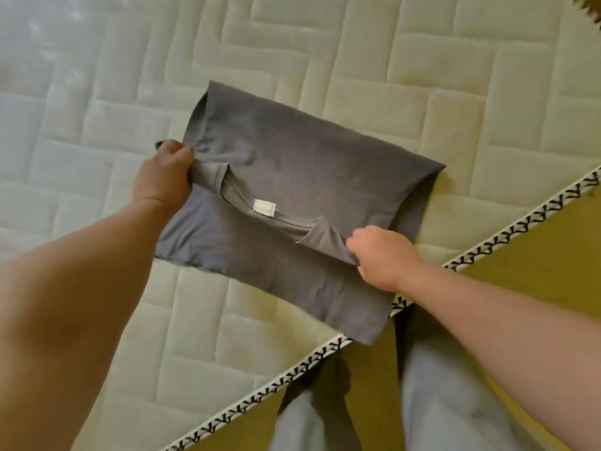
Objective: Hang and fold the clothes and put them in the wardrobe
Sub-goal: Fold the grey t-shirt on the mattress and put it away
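Trousers: your legs in pale grey-blue trousers [439,402] stand nearest, over a yellowish floor [527,249], just beside the mattress edge.
Mattress trim: a white band with black stitching [260,395] runs diagonally from near left to far right.
Right arm: your bare forearm reaches in from the near right, crossing the trim.
Right hand: your right hand [380,255] is knuckles up, with the fingers curled and pinching a fold of cloth at the right end of the neckline.
Left arm: your bare forearm stretches in from the near left, reaching farther than the right.
Left hand: your left hand [164,180] is a closed fist, back toward you, gripping bunched cloth at the left end of the neckline.
T-shirt: the grey T-shirt [309,170] lies folded into a rough rectangle on the mattress, held between your hands, and its near corner overhangs the trim.
Label: a white tag [264,208] shows at the neckline, between your hands.
Mattress: the cream quilted mattress [357,60] spreads beyond the shirt, far and left.
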The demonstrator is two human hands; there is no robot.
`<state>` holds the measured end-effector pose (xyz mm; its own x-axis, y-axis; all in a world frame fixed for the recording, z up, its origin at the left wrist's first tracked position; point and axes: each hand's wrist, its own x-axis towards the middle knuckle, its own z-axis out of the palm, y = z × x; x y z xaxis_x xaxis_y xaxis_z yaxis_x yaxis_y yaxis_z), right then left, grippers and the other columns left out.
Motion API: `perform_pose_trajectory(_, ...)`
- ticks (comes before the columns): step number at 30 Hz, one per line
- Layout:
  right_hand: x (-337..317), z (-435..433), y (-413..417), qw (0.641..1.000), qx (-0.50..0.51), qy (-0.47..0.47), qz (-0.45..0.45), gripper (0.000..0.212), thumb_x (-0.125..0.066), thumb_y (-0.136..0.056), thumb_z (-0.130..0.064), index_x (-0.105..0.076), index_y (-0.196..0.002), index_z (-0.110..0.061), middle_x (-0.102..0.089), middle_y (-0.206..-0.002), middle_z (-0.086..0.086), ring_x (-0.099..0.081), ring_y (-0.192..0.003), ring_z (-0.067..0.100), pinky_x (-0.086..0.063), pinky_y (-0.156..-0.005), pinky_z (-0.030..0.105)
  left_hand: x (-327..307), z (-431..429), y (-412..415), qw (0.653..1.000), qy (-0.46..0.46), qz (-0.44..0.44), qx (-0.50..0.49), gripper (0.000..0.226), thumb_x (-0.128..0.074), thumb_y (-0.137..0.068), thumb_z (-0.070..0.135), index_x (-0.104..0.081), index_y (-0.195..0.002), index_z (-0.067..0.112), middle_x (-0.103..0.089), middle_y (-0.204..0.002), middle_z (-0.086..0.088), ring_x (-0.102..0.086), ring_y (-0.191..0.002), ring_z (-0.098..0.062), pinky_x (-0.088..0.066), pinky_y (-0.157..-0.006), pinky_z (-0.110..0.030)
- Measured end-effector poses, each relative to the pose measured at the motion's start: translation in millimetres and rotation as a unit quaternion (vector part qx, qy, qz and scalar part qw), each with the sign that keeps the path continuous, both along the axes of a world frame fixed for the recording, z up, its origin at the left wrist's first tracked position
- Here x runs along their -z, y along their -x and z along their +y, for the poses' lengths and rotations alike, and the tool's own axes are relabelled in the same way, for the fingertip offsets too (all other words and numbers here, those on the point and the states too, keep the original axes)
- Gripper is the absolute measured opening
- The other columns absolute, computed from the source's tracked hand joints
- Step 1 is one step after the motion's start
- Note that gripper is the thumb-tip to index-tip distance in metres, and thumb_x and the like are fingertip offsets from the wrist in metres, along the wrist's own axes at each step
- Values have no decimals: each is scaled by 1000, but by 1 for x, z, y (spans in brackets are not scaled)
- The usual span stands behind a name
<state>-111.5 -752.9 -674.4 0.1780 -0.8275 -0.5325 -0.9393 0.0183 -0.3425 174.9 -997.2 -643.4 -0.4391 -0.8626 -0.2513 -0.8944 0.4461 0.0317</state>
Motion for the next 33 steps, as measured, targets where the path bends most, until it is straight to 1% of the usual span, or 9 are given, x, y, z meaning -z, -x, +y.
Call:
perform_pose_trajectory(3, 27, 24, -28, 998, -22, 23, 52, 4, -55, -91, -17, -58, -93, -17, -57, -102, 5, -56, -100, 29, -44, -68, 36, 35, 27, -33, 999, -17, -4, 28, 22, -60, -87, -2, -60, -108, -5, -52, -126, -27, -59, -89, -54, -51, -80, -58)
perform_pose_trajectory(7, 42, 38, -44, 988, -42, 88, 116, 19, -74, -67, -5, -59, -78, -9, -57, -80, 15, -58, -73, 36, -34, -54, 36, 71, 49, -58, 997, -25, 13, 78, 27, -61, -85, -1, -55, -111, -6, -46, -139, -23, -58, -97, -53, -51, -81, -60)
perform_pose_trajectory(13, 39, 50, -66, 986, 4, 100, 134, 39, -64, -69, -37, -52, -98, -15, -56, -96, 9, -55, -88, 33, -39, -71, 41, 70, 69, -80, 997, 22, -1, 72, 34, -55, -89, 8, -52, -122, 1, -45, -142, -18, -55, -107, -50, -49, -80, -57)
perform_pose_trajectory(17, 39, 58, -82, 996, 59, 49, 51, 68, -61, -84, -44, -36, -142, -20, -59, -118, 5, -55, -107, 31, -43, -85, 44, 61, 75, -97, 993, 5, -68, 98, 34, -60, -87, 11, -51, -119, 5, -48, -131, -21, -57, -94, -51, -45, -65, -51)
perform_pose_trajectory(23, 39, 70, -95, 994, -15, 64, 87, 43, -52, -95, -34, -38, -135, -26, -54, -111, 5, -51, -101, 28, -39, -78, 40, 53, 94, -101, 991, 10, -85, 101, 35, -54, -90, 13, -49, -124, 5, -49, -131, -21, -59, -94, -49, -46, -71, -50)
perform_pose_trajectory(26, 38, 66, -97, 995, 11, 73, 69, 34, -54, -94, -36, -44, -123, -21, -54, -108, 6, -54, -99, 29, -40, -75, 40, 59, 106, -83, 994, -3, 22, -110, 29, -50, -92, 15, -47, -120, 9, -48, -129, -19, -55, -106, -43, -47, -85, -52)
perform_pose_trajectory(29, 36, 65, -102, 995, 70, 62, 19, 27, -52, -95, -46, -48, -100, -20, -58, -95, 3, -59, -87, 27, -40, -65, 36, 65, 112, -63, 896, -39, 166, -409, 33, -55, -93, 24, -48, -121, 7, -56, -126, -14, -56, -114, -34, -43, -95, -38)
perform_pose_trajectory(31, 36, 65, -109, 990, 141, 3, 6, 34, -49, -96, -51, -52, -84, -19, -61, -84, 2, -60, -78, 27, -43, -62, 32, 67, 113, -58, 851, -64, 196, -484, 34, -60, -91, 30, -55, -116, 7, -62, -119, -11, -59, -110, -28, -45, -92, -33)
perform_pose_trajectory(33, 33, 64, -122, 956, 276, -86, -53, 42, -52, -94, -49, -57, -69, -16, -63, -71, 3, -60, -70, 26, -46, -60, 30, 67, 116, -57, 838, -82, 209, -498, 24, -63, -83, 33, -69, -93, 12, -71, -97, -7, -66, -93, -24, -52, -85, -31)
